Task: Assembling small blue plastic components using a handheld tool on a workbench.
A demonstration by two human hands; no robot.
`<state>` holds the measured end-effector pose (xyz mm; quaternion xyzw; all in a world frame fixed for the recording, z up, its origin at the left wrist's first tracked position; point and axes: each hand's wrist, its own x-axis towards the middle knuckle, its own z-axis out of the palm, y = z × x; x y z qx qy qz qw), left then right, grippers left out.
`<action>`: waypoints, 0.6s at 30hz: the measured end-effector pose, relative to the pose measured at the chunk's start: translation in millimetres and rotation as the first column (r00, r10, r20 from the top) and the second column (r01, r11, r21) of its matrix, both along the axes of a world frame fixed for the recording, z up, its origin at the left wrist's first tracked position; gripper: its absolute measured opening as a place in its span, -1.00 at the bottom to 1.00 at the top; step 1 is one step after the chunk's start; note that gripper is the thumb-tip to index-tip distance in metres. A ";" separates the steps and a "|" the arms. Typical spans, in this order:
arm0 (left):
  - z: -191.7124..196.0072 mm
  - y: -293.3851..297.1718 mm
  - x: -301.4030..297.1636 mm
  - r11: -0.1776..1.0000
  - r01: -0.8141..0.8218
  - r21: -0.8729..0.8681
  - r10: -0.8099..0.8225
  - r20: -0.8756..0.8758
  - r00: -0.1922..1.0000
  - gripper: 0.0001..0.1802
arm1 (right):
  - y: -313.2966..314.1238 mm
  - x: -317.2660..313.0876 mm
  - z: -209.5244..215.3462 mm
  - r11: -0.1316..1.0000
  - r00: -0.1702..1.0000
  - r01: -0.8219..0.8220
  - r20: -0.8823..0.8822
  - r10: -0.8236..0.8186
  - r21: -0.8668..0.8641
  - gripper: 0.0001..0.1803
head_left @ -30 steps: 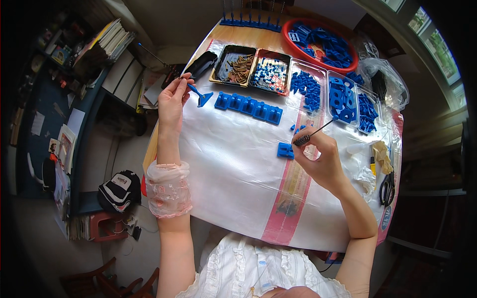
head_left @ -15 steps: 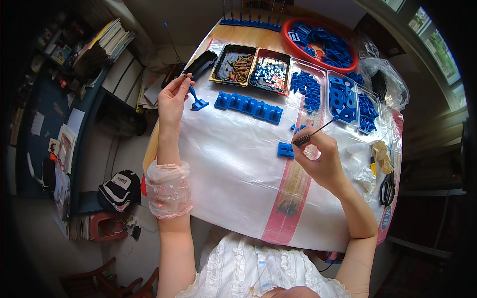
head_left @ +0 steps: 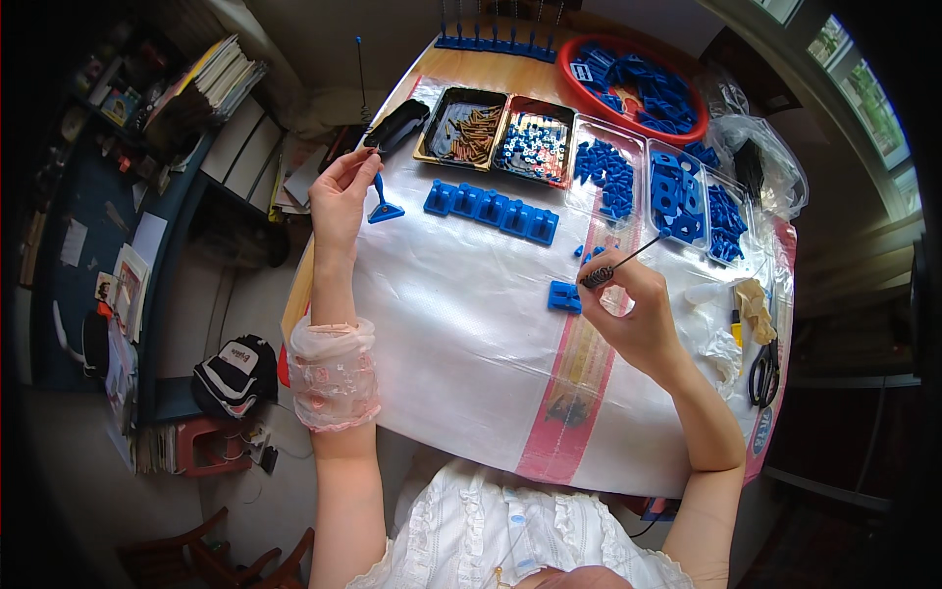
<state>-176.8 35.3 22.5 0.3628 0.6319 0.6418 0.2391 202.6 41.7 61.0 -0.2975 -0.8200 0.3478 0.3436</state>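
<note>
Dark printing is carried on the pale panel of a black bag, a white label is fixed on the red basin, and an oval mark is printed at the right edge of the table cover. The fine lettering is too small to be made out. A blue stand is pinched by the left hand above the cover's far left part; its top is hidden by the fingertips, so its join to the coiled dark rod cannot be told. A slim stem and flared foot are shown. A thin-shafted tool is gripped by the curled right hand, just beside a blue block. Near the stand, 5 blue bases are lined up.
</note>
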 end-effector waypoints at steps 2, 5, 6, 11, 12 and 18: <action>-0.1 -0.1 0.1 1.000 0.001 0.000 -0.001 0.000 1.000 -0.72 | 0.0 0.0 -0.3 1.000 1.000 0.000 -0.002 0.000 -0.002 -0.83; -0.3 -0.4 -0.1 1.000 -0.005 -0.019 0.005 0.005 1.000 -0.72 | -0.2 -0.7 0.0 1.000 1.000 0.002 0.001 -0.002 -0.006 -0.83; -0.5 -0.8 -0.6 1.000 -0.009 -0.028 0.009 0.008 1.000 -0.72 | -0.2 -1.2 0.3 1.000 1.000 0.002 0.004 -0.002 -0.005 -0.82; -2.9 0.1 -4.0 0.999 0.009 -0.037 -0.008 0.018 1.000 -0.72 | -0.2 0.1 0.2 1.000 1.000 0.005 0.008 -0.005 -0.007 -0.82; -3.0 0.3 -3.7 0.999 0.007 -0.041 -0.006 0.018 1.000 -0.71 | -0.3 0.1 0.4 1.000 1.000 0.006 0.008 -0.006 -0.006 -0.82; -3.7 -0.2 -4.4 0.999 0.012 -0.043 -0.012 0.006 1.000 -0.71 | -0.1 -0.7 1.0 1.000 1.000 0.000 0.006 0.000 -0.002 -0.82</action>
